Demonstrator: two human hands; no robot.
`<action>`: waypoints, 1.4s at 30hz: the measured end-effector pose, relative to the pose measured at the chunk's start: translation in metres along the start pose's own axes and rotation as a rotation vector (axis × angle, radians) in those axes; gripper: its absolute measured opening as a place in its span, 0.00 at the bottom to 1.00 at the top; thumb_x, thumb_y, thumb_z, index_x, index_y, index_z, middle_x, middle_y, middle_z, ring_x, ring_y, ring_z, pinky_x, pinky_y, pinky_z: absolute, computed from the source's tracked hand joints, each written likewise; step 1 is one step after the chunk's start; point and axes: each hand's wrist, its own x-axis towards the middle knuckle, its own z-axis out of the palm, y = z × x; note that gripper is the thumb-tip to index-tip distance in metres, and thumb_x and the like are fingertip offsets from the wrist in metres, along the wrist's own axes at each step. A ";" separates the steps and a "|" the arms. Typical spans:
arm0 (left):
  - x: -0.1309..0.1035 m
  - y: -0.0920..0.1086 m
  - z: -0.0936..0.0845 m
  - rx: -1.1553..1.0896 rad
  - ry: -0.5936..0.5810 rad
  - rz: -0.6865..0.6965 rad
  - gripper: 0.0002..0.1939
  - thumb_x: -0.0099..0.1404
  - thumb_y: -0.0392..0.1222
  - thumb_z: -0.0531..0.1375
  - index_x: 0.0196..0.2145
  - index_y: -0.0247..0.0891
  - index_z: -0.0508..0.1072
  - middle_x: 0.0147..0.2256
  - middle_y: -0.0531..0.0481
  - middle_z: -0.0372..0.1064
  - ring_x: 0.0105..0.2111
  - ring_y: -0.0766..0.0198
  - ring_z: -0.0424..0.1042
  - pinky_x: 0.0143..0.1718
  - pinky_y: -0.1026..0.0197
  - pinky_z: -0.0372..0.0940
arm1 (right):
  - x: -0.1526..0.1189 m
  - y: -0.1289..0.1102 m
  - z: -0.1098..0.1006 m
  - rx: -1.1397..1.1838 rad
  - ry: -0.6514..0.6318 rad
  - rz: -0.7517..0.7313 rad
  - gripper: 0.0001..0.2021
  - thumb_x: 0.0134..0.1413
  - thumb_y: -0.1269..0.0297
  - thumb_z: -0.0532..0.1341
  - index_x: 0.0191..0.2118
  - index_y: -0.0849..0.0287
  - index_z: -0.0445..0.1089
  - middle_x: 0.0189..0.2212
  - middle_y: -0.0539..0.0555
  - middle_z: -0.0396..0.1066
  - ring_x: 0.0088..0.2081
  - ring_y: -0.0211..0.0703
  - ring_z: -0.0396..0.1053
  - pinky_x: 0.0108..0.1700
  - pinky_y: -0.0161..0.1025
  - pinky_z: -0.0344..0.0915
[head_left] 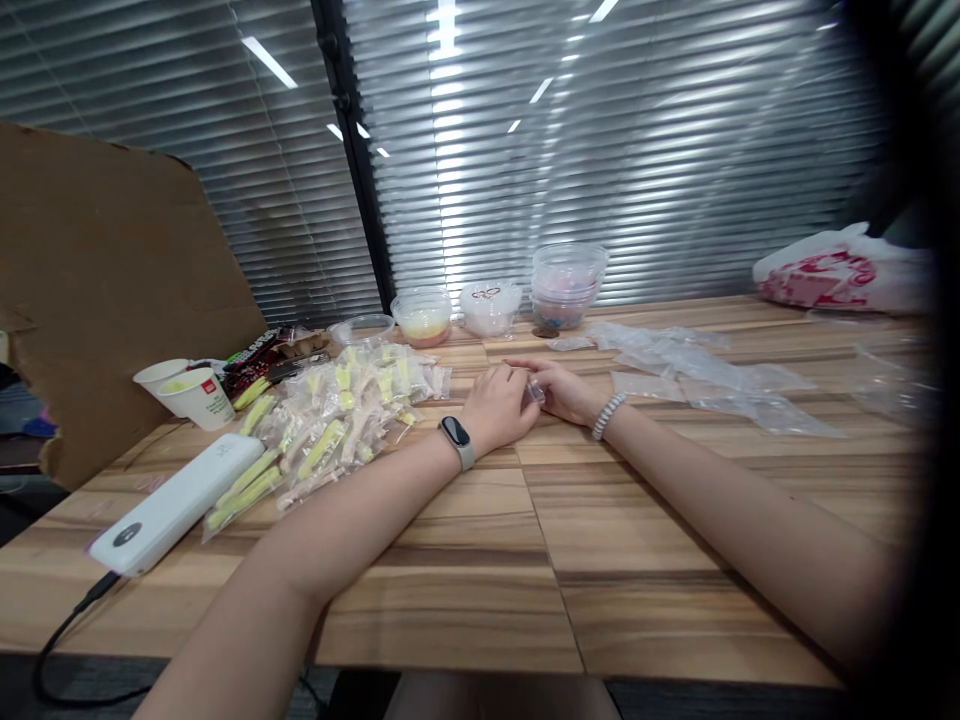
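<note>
1. Head view: hands close together above the bench [442,590], near its middle; the left hand [495,410] is bent inward with its back upward, and its fingertips are hidden, so I cannot tell whether it grips too; the right hand [564,392] comes from the other side, its fingers curled onto a small clear plastic piece [534,392].
2. That piece sits between the two hands, mostly covered by fingers; what it contains is too small to tell.
3. A band with a dark screen [455,432] circles the left wrist; a pale ridged bracelet [607,416] circles the right.
4. Beside the left hand lies a pile of clear packets [330,425] with yellow and pale pink strips inside; a white power bank [180,505] with a black cable [75,610] lies at its near side; two paper cups [206,402] stand beyond, next to a cardboard sheet [112,270].
5. Behind the hands stand a clear tub with yellowish contents [421,320], a whitish tub [489,308] and a stack of clear bowls [568,285]; flat clear bags [675,362] spread past the right hand; a white bag with red print [844,270] rests at the far right, before window blinds [637,130].
</note>
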 end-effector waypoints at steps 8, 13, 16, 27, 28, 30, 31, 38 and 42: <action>0.001 -0.003 0.003 -0.035 -0.035 0.034 0.11 0.68 0.43 0.55 0.45 0.35 0.65 0.43 0.42 0.67 0.45 0.53 0.68 0.48 0.52 0.65 | -0.002 -0.001 0.000 -0.011 0.017 0.012 0.33 0.36 0.78 0.61 0.55 0.61 0.65 0.35 0.55 0.72 0.32 0.42 0.69 0.31 0.34 0.66; 0.002 -0.004 0.004 -0.029 -0.057 0.018 0.10 0.68 0.44 0.55 0.44 0.36 0.66 0.43 0.42 0.68 0.45 0.53 0.68 0.49 0.51 0.65 | -0.007 -0.007 0.007 -0.005 0.043 0.038 0.34 0.33 0.79 0.59 0.54 0.62 0.65 0.35 0.55 0.72 0.31 0.41 0.68 0.30 0.33 0.66; 0.002 -0.004 0.004 -0.023 -0.057 0.020 0.10 0.68 0.44 0.55 0.44 0.36 0.66 0.43 0.42 0.68 0.45 0.53 0.68 0.48 0.51 0.65 | -0.007 -0.007 0.007 0.011 0.042 0.040 0.34 0.32 0.79 0.60 0.53 0.62 0.65 0.35 0.55 0.72 0.33 0.42 0.69 0.32 0.34 0.67; 0.002 -0.003 0.003 0.046 -0.047 0.027 0.11 0.69 0.46 0.54 0.43 0.35 0.66 0.42 0.42 0.68 0.44 0.53 0.68 0.47 0.52 0.65 | -0.002 -0.002 0.001 0.001 0.005 0.022 0.35 0.32 0.78 0.61 0.55 0.64 0.64 0.32 0.54 0.72 0.28 0.39 0.67 0.27 0.31 0.63; 0.001 -0.003 0.003 0.048 -0.048 0.028 0.12 0.69 0.46 0.54 0.43 0.36 0.66 0.42 0.42 0.68 0.44 0.53 0.68 0.47 0.52 0.65 | -0.002 -0.002 0.001 -0.002 0.008 0.024 0.35 0.32 0.78 0.61 0.55 0.63 0.64 0.33 0.55 0.72 0.29 0.40 0.67 0.28 0.32 0.64; 0.001 -0.002 0.002 0.050 -0.045 0.026 0.12 0.69 0.46 0.54 0.43 0.36 0.67 0.42 0.42 0.68 0.44 0.53 0.68 0.47 0.52 0.65 | -0.003 -0.003 0.002 -0.009 0.016 0.027 0.35 0.32 0.78 0.61 0.55 0.63 0.64 0.34 0.55 0.72 0.30 0.40 0.67 0.28 0.32 0.64; 0.001 -0.002 0.002 0.051 -0.043 0.024 0.12 0.68 0.46 0.55 0.43 0.36 0.67 0.42 0.42 0.68 0.44 0.53 0.68 0.47 0.52 0.65 | -0.004 -0.003 0.002 -0.012 0.022 0.028 0.35 0.32 0.78 0.61 0.55 0.63 0.64 0.34 0.55 0.72 0.30 0.41 0.67 0.28 0.32 0.64; 0.000 0.000 0.000 0.045 -0.042 0.006 0.12 0.68 0.46 0.55 0.45 0.36 0.67 0.43 0.42 0.68 0.45 0.52 0.68 0.48 0.51 0.64 | -0.004 -0.003 0.004 -0.018 0.027 0.006 0.34 0.34 0.78 0.62 0.55 0.64 0.65 0.34 0.56 0.72 0.30 0.41 0.67 0.29 0.33 0.64; 0.000 0.000 0.000 0.033 -0.035 0.017 0.12 0.68 0.45 0.55 0.45 0.36 0.66 0.43 0.42 0.68 0.45 0.53 0.68 0.48 0.51 0.65 | -0.004 -0.003 0.003 -0.008 0.017 0.010 0.35 0.33 0.78 0.61 0.55 0.63 0.64 0.34 0.55 0.72 0.31 0.41 0.68 0.30 0.33 0.64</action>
